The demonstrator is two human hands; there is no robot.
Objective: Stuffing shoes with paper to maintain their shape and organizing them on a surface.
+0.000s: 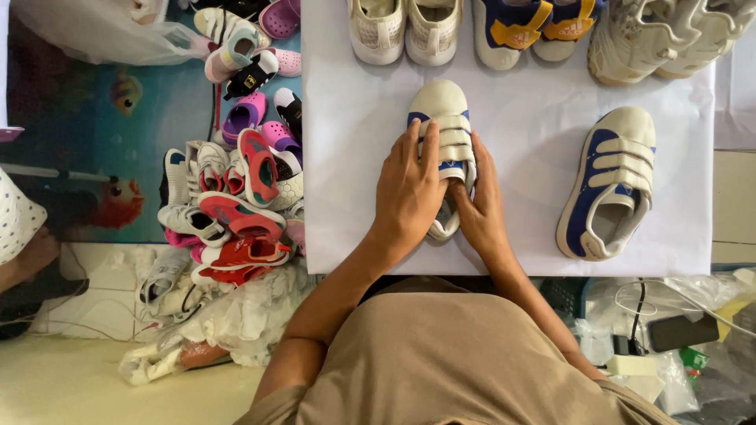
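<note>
We've got our left hand (409, 185) flat on top & our right hand (479, 206) wrapped round the side of the white-blue strap shoe (442, 134) mid-table, its twin shoe (610, 182) w/ straps shut waits near the right edge, so about half done.
</note>
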